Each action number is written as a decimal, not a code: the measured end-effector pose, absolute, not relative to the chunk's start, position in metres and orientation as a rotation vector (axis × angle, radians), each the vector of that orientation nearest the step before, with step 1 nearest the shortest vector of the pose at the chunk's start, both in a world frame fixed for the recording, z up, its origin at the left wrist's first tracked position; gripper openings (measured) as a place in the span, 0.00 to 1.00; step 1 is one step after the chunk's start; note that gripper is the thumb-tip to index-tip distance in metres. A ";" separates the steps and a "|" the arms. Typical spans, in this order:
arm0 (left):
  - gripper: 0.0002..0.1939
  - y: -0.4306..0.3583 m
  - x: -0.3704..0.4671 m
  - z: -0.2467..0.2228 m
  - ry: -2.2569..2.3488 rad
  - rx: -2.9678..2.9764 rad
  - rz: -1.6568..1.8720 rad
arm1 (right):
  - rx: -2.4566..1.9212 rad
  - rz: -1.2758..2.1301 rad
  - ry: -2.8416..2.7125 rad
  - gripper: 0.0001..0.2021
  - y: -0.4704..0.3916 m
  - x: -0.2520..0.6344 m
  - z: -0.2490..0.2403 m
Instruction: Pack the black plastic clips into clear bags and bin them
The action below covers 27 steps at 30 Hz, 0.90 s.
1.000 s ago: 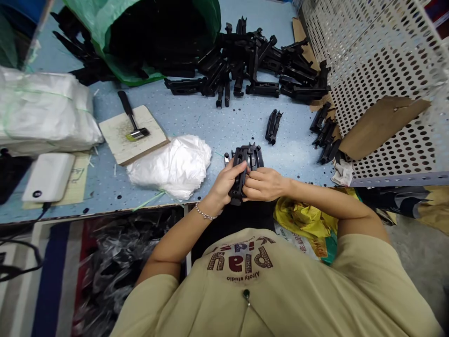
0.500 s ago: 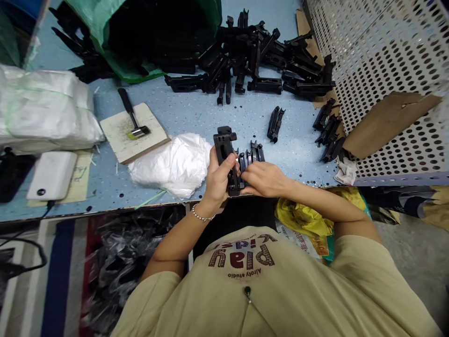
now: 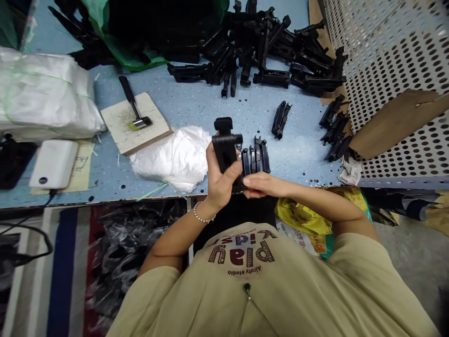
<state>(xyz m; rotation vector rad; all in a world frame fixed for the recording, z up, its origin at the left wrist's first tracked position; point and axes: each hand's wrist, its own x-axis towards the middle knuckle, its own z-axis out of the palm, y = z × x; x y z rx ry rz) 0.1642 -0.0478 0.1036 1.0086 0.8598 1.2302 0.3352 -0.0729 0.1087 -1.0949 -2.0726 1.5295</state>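
Note:
My left hand (image 3: 221, 185), with a beaded bracelet at the wrist, is wrapped round a long black plastic bracket (image 3: 224, 152). The bracket stands tilted up, its crosspiece and a wider tab showing at the top. At its lower end my right hand (image 3: 261, 184) is closed, fingertips pinching the edge; what else they may hold is hidden. Just beyond the right hand, several similar black plastic parts (image 3: 257, 157) lie side by side on the blue speckled table (image 3: 196, 105). Another black part (image 3: 281, 120) lies alone farther right.
A big heap of black parts (image 3: 271, 77) spills from a green bag (image 3: 105, 35) at the back. Left are a hammer (image 3: 135, 105) on a board (image 3: 154, 114), white plastic bags (image 3: 171, 159) and a power bank (image 3: 54, 164). A perforated metal panel (image 3: 396, 61) borders the right.
The bracket has turned in my left hand, so its top now shows a tab and a crosspiece. My right hand has shifted slightly down to its lower end. The view has moved a little.

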 end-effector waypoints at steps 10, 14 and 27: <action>0.27 -0.050 0.173 0.098 0.833 0.922 1.190 | -1.180 1.193 -2.105 0.32 -0.080 0.331 0.096; 0.38 -0.043 0.156 0.070 0.981 1.033 1.221 | -1.288 1.322 -2.020 0.33 -0.061 0.348 0.083; 0.29 -0.011 0.181 -0.036 1.447 1.468 0.990 | -2.364 0.390 -1.395 0.33 0.059 0.477 0.008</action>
